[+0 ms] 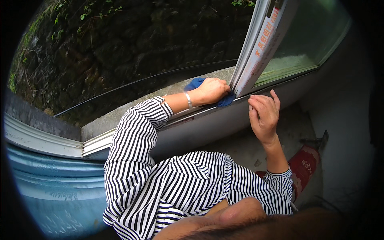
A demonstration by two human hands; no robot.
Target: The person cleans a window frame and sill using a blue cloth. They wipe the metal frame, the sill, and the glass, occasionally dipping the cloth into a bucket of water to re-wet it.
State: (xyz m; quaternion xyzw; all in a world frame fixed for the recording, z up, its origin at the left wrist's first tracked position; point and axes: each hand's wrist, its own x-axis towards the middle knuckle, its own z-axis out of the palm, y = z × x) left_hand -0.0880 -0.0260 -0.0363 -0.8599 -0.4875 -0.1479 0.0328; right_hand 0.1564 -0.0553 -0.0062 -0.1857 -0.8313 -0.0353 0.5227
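Note:
My left hand, with a bracelet at its wrist, presses a blue cloth onto the window sill track, at the foot of an upright metal window frame. Some of the cloth bunches out behind the hand, over the concrete ledge. My right hand is raised to the right of the frame, just inside the sill. Nothing is in it, and its fingers are loosely bent and apart.
Glass panes stand right of the frame, whose film bears writing. Outside are a dark rock wall with plants and a black cable. A blue curtain hangs at left. A red item bearing writing is low at right.

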